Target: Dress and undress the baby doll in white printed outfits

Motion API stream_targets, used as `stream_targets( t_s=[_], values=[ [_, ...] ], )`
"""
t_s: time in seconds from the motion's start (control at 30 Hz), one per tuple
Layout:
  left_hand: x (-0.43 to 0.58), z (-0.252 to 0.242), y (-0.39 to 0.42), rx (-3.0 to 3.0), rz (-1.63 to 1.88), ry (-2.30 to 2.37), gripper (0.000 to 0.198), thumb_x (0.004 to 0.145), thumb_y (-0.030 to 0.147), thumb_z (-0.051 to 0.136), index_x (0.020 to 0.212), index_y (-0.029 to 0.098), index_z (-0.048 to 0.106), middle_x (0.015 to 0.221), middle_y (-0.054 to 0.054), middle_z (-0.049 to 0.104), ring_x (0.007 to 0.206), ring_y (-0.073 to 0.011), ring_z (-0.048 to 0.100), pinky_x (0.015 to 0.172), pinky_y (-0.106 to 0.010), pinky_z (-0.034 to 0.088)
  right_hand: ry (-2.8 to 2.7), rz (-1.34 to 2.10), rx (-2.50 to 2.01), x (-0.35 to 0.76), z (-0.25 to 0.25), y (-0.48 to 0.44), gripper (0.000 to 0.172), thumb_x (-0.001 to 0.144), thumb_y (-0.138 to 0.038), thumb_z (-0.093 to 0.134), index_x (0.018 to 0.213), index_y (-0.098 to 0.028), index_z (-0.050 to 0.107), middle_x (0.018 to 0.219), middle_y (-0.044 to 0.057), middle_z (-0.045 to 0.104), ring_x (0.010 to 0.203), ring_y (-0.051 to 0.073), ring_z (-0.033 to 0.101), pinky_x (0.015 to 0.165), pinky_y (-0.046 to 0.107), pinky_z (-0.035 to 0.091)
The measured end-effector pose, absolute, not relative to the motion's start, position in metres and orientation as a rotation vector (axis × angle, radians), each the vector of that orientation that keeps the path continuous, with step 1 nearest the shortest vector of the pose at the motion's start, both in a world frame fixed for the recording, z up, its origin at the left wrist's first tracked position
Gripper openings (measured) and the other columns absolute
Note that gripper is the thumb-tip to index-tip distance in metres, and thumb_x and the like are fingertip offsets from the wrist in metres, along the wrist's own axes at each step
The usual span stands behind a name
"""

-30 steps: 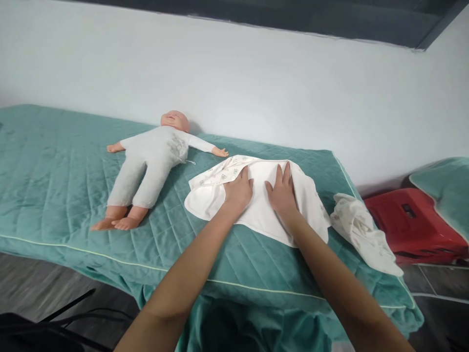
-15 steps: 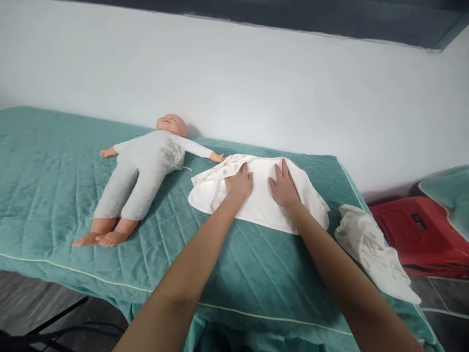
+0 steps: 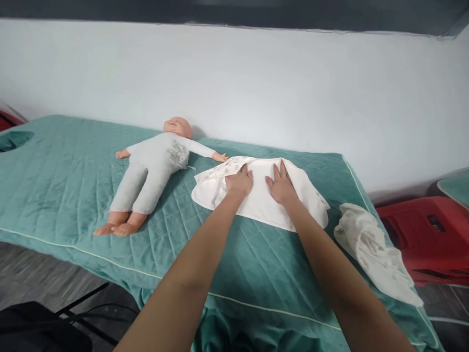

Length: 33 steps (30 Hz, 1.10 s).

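Observation:
A white baby garment lies spread on the teal quilted table. My left hand rests flat on its left half, fingers stretched out and open. My right hand presses flat on its middle, fingers spread and open. Neither hand holds anything. A baby doll in a pale grey suit lies on its back to the left of the garment, one arm reaching almost to the cloth's edge.
A second crumpled white cloth hangs over the table's right corner. A red plastic stool stands on the floor to the right. A white wall runs behind the table. Dark cables and a dark object lie on the floor at lower left.
Both hands stay flat on the garment, sliding slightly over it. The view has shifted a little as my head moved.

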<state>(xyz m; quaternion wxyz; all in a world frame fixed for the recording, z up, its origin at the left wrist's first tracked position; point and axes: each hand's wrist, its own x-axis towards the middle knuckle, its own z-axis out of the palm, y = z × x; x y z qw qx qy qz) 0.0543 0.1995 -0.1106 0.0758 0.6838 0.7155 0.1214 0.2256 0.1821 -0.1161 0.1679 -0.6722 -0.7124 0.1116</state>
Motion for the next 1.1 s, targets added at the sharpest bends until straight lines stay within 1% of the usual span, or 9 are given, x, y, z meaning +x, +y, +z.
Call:
stream_targets(
  t_s=[0.17, 0.37, 0.6, 0.7, 0.77, 0.87, 0.93, 1.0, 1.1],
  values=[
    [0.057, -0.106, 0.196, 2.023, 0.316, 2.166, 0.062, 0.102, 0.048, 0.02, 0.154, 0.019, 0.038, 0.163, -0.012, 0.038, 0.154, -0.0313, 0.029, 0.123, -0.053, 0.025, -2.076, 0.361, -1.972, 0.225, -0.113, 0.184, 0.073, 0.103, -0.051, 0.028, 0.161, -0.006, 0.022, 0.17, 0.019, 0.0, 0.156, 0.036, 0.014, 0.127, 0.049, 0.016],
    [0.057, -0.108, 0.181, 2.04, 0.261, 2.145, 0.067, 0.102, 0.043, 0.015, 0.158, 0.009, 0.03, 0.164, -0.014, 0.035, 0.155, -0.0287, 0.026, 0.127, -0.048, 0.019, -2.089, 0.403, -2.027, 0.223, -0.108, 0.173, 0.078, 0.103, -0.057, 0.024, 0.162, -0.006, 0.017, 0.17, 0.02, 0.003, 0.157, 0.035, 0.011, 0.127, 0.048, 0.015],
    [0.06, -0.109, 0.137, 2.127, 0.332, 2.163, 0.065, 0.102, 0.036, 0.021, 0.154, -0.002, 0.034, 0.162, -0.019, 0.035, 0.154, -0.0309, 0.026, 0.129, -0.047, 0.013, -2.16, 0.267, -1.989, 0.216, -0.109, 0.147, 0.078, 0.104, -0.053, 0.022, 0.159, 0.003, 0.02, 0.168, 0.024, 0.006, 0.157, 0.034, 0.009, 0.127, 0.046, 0.014],
    [0.05, -0.109, 0.103, 2.26, 0.486, 2.005, 0.061, 0.103, 0.035, 0.026, 0.149, 0.001, 0.043, 0.162, -0.019, 0.036, 0.155, -0.0294, 0.026, 0.129, -0.045, 0.02, -2.239, 0.157, -1.921, 0.216, -0.113, 0.127, 0.077, 0.104, -0.051, 0.026, 0.158, 0.004, 0.024, 0.167, 0.026, 0.015, 0.157, 0.035, 0.011, 0.127, 0.049, 0.014],
    [0.03, -0.11, 0.084, 2.406, 0.683, 1.774, 0.053, 0.103, 0.033, 0.03, 0.145, 0.008, 0.051, 0.16, -0.014, 0.042, 0.154, -0.0243, 0.028, 0.128, -0.042, 0.025, -2.298, 0.139, -1.8, 0.218, -0.117, 0.11, 0.076, 0.104, -0.051, 0.029, 0.158, 0.002, 0.026, 0.166, 0.025, 0.018, 0.157, 0.035, 0.014, 0.127, 0.051, 0.015],
    [-0.02, -0.113, 0.078, 2.38, 1.06, 1.698, 0.042, 0.099, 0.024, 0.039, 0.136, 0.019, 0.058, 0.15, -0.009, 0.055, 0.147, -0.0225, 0.041, 0.126, -0.046, 0.029, -2.318, 0.244, -1.563, 0.214, -0.117, 0.088, 0.075, 0.102, -0.053, 0.034, 0.158, -0.003, 0.029, 0.167, 0.023, 0.02, 0.157, 0.033, 0.015, 0.126, 0.051, 0.02],
    [-0.058, -0.115, 0.089, 2.133, 1.236, 1.911, 0.039, 0.096, 0.022, 0.045, 0.131, 0.017, 0.061, 0.142, -0.013, 0.06, 0.138, -0.0258, 0.05, 0.12, -0.047, 0.036, -2.247, 0.394, -1.463, 0.204, -0.113, 0.084, 0.074, 0.1, -0.054, 0.04, 0.157, -0.007, 0.03, 0.166, 0.021, 0.026, 0.155, 0.031, 0.021, 0.125, 0.049, 0.025],
    [-0.09, -0.117, 0.107, 1.762, 1.245, 2.188, 0.038, 0.093, 0.024, 0.049, 0.127, 0.013, 0.063, 0.135, -0.016, 0.063, 0.131, -0.0288, 0.054, 0.115, -0.047, 0.041, -2.102, 0.569, -1.441, 0.186, -0.106, 0.092, 0.073, 0.097, -0.052, 0.046, 0.156, -0.012, 0.032, 0.16, 0.019, 0.038, 0.148, 0.03, 0.037, 0.119, 0.047, 0.037],
    [-0.115, -0.116, 0.13, 1.563, 1.06, 2.332, 0.032, 0.092, 0.034, 0.055, 0.115, 0.015, 0.068, 0.132, -0.016, 0.065, 0.128, -0.0325, 0.055, 0.111, -0.05, 0.042, -1.831, 0.767, -1.519, 0.151, -0.095, 0.124, 0.073, 0.092, -0.05, 0.054, 0.153, -0.016, 0.034, 0.145, 0.017, 0.056, 0.12, 0.028, 0.062, 0.103, 0.043, 0.05]
  ],
)
